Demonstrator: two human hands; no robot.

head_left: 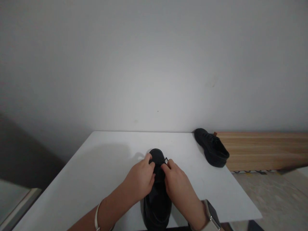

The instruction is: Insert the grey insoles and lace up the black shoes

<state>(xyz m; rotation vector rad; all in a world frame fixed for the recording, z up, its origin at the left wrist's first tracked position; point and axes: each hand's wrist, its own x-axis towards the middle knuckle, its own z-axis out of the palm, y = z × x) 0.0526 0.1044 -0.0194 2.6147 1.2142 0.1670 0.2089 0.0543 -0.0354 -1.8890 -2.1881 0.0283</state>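
A black lace-up shoe (157,199) stands on the white table (96,170) just in front of me, toe pointing away. My left hand (141,179) rests over its lacing on the left, fingers pinched on a black shoelace (165,160). My right hand (176,183), with a watch on its wrist, is closed on the lace from the right. A small loop of lace shows between the fingertips. The tongue and eyelets are hidden under my hands.
A second black shoe (212,147) lies at the table's far right corner, partly over the edge. Behind it a light wooden board (264,150) runs along the plain white wall. The floor lies beyond the table's right edge.
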